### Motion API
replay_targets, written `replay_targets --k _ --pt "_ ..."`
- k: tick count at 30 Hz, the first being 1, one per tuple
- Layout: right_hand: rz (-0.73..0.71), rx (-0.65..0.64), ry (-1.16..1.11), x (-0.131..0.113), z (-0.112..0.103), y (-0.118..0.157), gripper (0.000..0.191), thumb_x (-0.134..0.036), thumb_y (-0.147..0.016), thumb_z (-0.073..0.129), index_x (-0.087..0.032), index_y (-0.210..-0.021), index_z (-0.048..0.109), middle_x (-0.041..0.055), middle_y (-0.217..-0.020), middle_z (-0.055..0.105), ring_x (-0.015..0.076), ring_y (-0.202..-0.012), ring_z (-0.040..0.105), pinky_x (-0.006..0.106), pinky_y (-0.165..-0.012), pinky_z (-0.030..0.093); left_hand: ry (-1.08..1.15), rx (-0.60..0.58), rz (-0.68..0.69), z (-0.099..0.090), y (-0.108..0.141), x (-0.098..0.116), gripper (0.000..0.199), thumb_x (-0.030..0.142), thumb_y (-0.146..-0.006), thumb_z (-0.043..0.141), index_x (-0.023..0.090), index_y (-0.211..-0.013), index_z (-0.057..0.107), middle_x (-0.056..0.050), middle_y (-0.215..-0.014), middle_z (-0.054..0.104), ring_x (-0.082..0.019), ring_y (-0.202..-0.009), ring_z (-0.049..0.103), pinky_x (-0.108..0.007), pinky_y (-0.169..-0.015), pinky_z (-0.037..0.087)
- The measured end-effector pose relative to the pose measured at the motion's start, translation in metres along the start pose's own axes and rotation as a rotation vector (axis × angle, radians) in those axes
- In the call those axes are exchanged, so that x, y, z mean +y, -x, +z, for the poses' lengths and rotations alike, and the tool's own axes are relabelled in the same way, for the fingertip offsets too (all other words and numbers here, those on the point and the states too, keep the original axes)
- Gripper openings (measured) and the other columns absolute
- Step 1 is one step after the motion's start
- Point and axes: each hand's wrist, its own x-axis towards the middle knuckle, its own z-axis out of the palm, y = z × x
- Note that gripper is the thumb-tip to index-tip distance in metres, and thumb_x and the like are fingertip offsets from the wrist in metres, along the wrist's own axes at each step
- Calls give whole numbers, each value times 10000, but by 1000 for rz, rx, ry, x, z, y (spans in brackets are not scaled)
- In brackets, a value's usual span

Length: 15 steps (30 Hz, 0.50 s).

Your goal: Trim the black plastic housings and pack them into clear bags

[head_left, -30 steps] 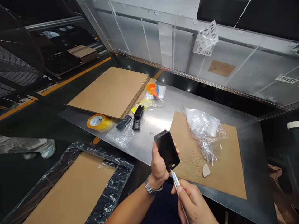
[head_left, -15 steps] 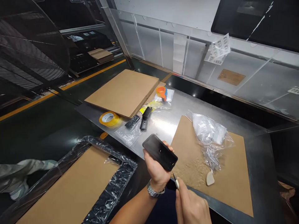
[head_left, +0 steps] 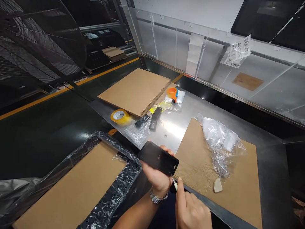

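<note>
A black, shallow, rectangular part with rounded corners (head_left: pixel 157 157) lies tilted in my left hand (head_left: pixel 158 178), whose fingers wrap round its far side. A metal watch is on that wrist. My right hand (head_left: pixel 192 210) grips a small tool with a white handle (head_left: pixel 175 185), index finger stretched along it. The thin metal tip touches or nearly touches the part's near right edge. Just right of my hands, a brown cardboard sheet (head_left: pixel 238 187) bears a crumpled clear plastic bag (head_left: pixel 218 135) and a small beige rounded block (head_left: pixel 217 185).
On the metal table (head_left: pixel 171 125) are a cardboard stack (head_left: pixel 138 90), yellow tape (head_left: pixel 119 116), an orange and blue tape roll (head_left: pixel 172 93), a long black part (head_left: pixel 155 119) and a bagged black piece (head_left: pixel 142 121). A plastic-lined box (head_left: pixel 114 194) stands at left; a clear panel (head_left: pixel 164 44) rises behind.
The black part has turned flatter and moved slightly left in my left hand. The tool tip has come up to its edge, with my right index finger now extended. The view has shifted left.
</note>
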Motion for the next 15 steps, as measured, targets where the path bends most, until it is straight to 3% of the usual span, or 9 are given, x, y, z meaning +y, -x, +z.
replay_targets --k 15 --pt "-68 -47 7 -9 -2 -2 332 -38 -807 357 -66 -1022 608 7 -481 470 90 -378 454 210 -371 295 1 -53 84 -17 -1 10 417 555 -785 392 363 -1115 560 10 -709 609 -160 -575 564 -290 -560 477"
